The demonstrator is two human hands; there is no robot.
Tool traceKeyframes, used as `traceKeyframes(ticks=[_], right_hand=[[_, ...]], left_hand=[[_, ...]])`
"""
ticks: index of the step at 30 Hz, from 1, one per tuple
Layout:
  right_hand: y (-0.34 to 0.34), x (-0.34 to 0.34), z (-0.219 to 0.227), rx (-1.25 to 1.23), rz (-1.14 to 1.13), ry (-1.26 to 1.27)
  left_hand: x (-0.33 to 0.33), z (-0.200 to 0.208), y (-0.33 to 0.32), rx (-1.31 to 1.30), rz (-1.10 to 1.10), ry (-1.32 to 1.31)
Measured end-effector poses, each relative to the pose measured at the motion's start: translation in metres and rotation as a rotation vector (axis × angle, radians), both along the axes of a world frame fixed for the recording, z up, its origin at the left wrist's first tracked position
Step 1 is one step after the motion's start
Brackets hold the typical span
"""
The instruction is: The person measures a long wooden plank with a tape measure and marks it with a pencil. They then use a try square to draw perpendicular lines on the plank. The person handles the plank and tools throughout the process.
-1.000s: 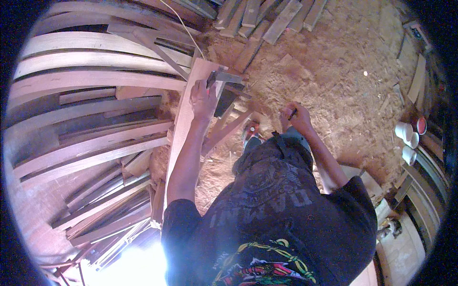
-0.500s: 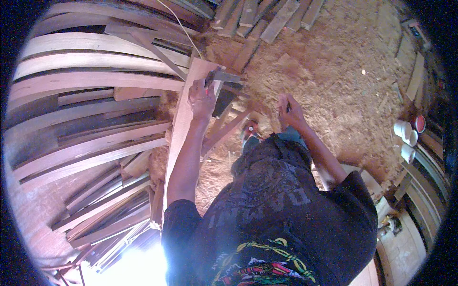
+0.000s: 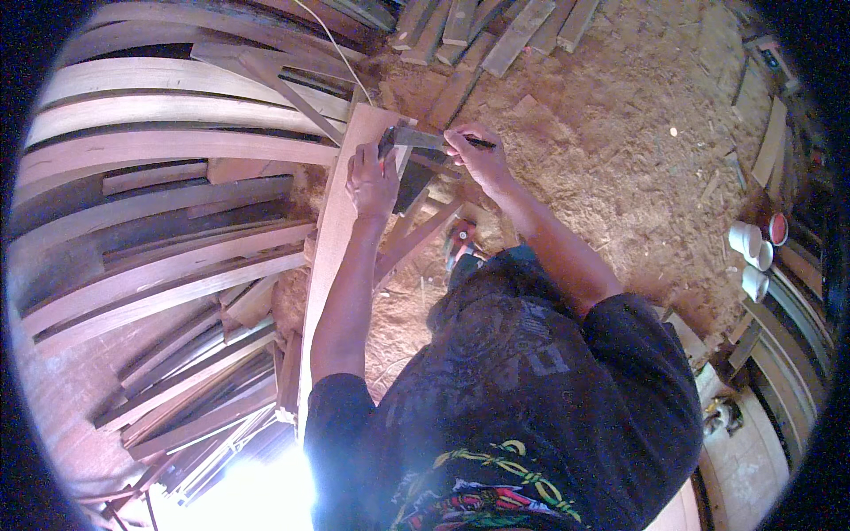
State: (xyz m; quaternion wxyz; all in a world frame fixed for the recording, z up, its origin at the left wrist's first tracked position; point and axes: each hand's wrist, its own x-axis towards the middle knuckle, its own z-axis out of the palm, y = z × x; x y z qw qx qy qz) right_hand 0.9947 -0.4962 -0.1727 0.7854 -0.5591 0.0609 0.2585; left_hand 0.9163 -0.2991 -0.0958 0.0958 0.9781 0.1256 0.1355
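A long pale plank [image 3: 332, 208] runs from beneath my left arm to the far side. Over its far end my left hand [image 3: 372, 184] is closed on a try square, its dark handle under my fingers. The square's flat grey blade [image 3: 421, 139] sticks out to the right past the plank's edge. My right hand [image 3: 479, 162] pinches a dark pencil [image 3: 481, 142] at the blade's right end. The pencil's tip is hidden by my fingers. Below the blade is a dark flat piece [image 3: 413, 186] beside the plank.
Long boards [image 3: 177, 150] lie stacked on the left, with narrower offcuts [image 3: 199, 389] nearer me. Timber pieces [image 3: 518, 40] lie at the far side. Sawdust and shavings [image 3: 611, 168] cover the ground. White containers [image 3: 745, 239] stand on the right. A thin cord [image 3: 332, 40] hangs at the far left.
My right hand has moved up and left from near my leg to the blade's end, with the pencil in it. My left hand stays on the square, almost unmoved.
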Motion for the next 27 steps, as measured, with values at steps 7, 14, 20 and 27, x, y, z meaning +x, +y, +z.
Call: traceKeyframes(ticks=[7,14,20,27], right_hand=[[0.010,-0.001,0.000,0.096,-0.014,0.107],[0.024,-0.005,0.001,0.048,-0.024,0.070],[0.031,-0.011,-0.012,0.074,-0.033,0.106],[0.037,-0.018,-0.021,0.048,-0.024,0.139]], left_hand=[[-0.002,0.001,-0.005,0.005,0.013,0.012],[-0.001,0.004,-0.007,0.009,0.028,0.024],[-0.001,0.006,-0.007,0.016,0.017,0.022],[-0.001,0.009,-0.009,0.026,-0.005,-0.018]])
